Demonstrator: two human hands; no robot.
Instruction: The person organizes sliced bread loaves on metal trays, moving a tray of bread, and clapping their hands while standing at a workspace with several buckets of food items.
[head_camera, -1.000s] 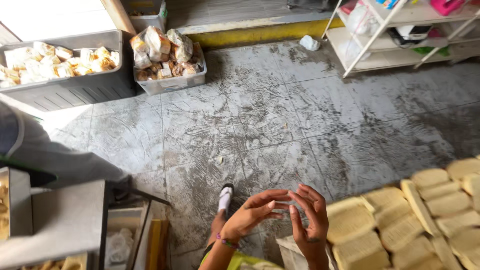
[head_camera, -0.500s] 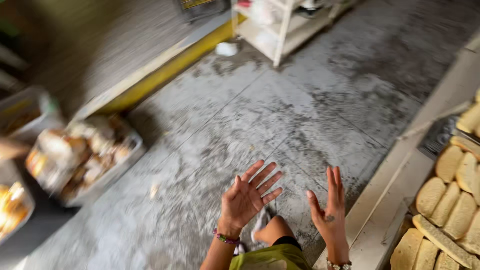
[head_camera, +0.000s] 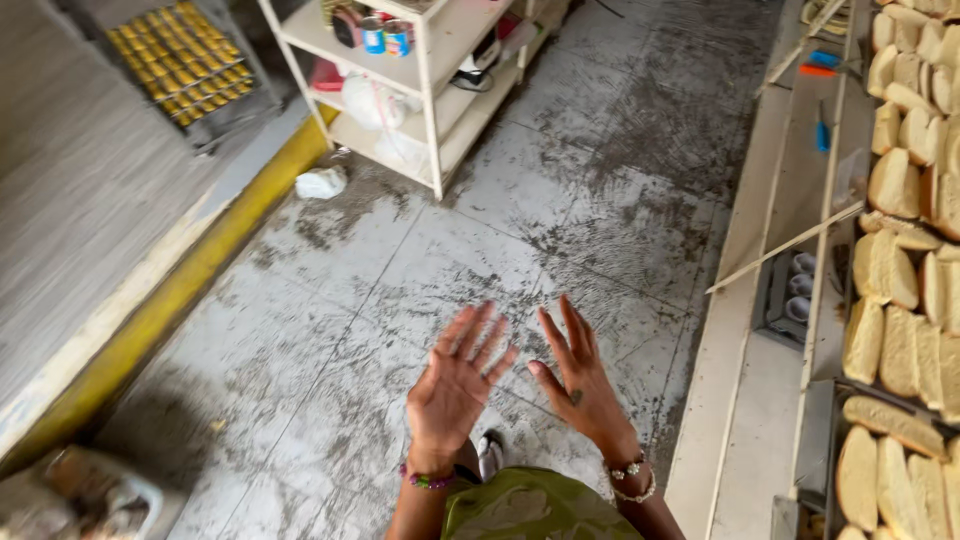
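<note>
Both hands (head_camera: 455, 385) (head_camera: 580, 380) empty, spread; bread loaves (head_camera: 885, 330) well right.

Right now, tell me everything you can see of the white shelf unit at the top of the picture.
The white shelf unit stands on the grey, scuffed floor beside the yellow curb. It is an open frame of thin white posts with flat tiers that look like painted metal or wood, upright, its top cut off by the picture's edge. An upper tier holds small cans; a lower one holds a white bag-like bundle. A crumpled white lump lies on the floor near its corner post. Neither hand touches it.
</note>
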